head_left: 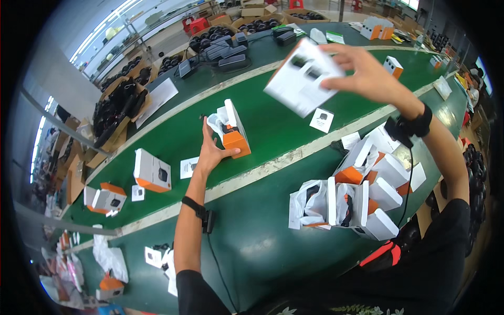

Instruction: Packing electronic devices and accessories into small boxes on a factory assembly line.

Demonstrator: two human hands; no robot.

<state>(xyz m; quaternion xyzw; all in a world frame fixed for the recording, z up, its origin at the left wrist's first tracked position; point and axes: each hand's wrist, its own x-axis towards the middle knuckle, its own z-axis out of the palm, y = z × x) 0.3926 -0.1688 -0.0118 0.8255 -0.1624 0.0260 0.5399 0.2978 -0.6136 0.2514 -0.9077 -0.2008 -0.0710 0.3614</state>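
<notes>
My left hand grips a small open carton with an orange lower part, standing on the green conveyor belt. The carton's white flap is raised, and white wrapping with something dark shows inside. Up in the air to the right, my right hand is closed around a white box, tilted and a little blurred, with a dark device pictured on its face. Below that box a small white card lies on the belt; another white leaflet is beside my left wrist.
Several open white-and-orange boxes crowd the near table at right. Closed boxes rest on the belt at left, others farther along at upper right. Black devices pile beyond the belt. Wrist straps trail cables over the table.
</notes>
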